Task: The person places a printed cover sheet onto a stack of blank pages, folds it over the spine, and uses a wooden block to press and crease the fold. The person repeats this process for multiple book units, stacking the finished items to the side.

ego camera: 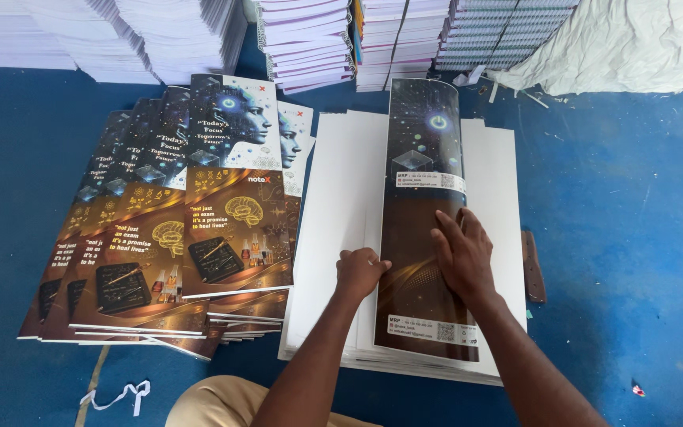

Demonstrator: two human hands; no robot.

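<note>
A stack of white sheets (333,198) lies on the blue floor in front of me. On top, a glossy dark printed cover sheet (424,158) is folded over lengthwise, its printed side up. My right hand (462,251) presses flat on the lower part of that cover, fingers spread. My left hand (360,271) is closed into a fist, knuckles down on the white sheet at the cover's left edge. To the left sits a fanned pile of finished printed covers (199,229) showing a robot face and a brain picture.
Tall stacks of white and coloured-edge paper (310,39) line the far side. A crumpled white cloth (642,39) lies at the back right. A brown flat tool (533,265) rests right of the sheets. White string (124,394) lies near my knee.
</note>
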